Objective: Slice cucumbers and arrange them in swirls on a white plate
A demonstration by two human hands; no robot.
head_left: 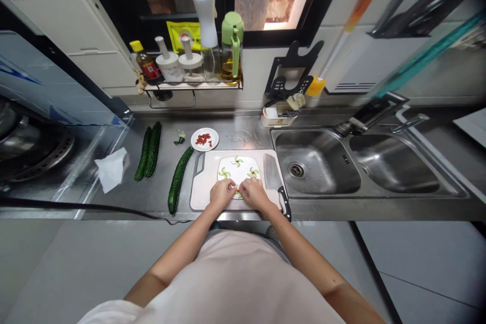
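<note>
A white plate (pixel 238 175) lies on a pale cutting board (pixel 202 193). Three pinwheels of cucumber slices (pixel 237 162) with small red centres show on it. At the plate's near edge, my left hand (pixel 222 193) and my right hand (pixel 253 193) come together with pinched fingertips around more green cucumber slices (pixel 238 194). My fingers partly cover these slices. A knife (pixel 272 171) with a black handle rests along the board's right side, close to my right hand. Behind the board stands a small white dish (pixel 195 144) of red pieces.
Whole cucumbers (pixel 178 179) lie left of the board, with cucumber scraps (pixel 179 137) and a crumpled white tissue (pixel 112 168) nearby. A double sink (pixel 319 162) is on the right. Bottles and jars fill a wall rack (pixel 193 86). A black cable (pixel 94 206) crosses the counter's front edge.
</note>
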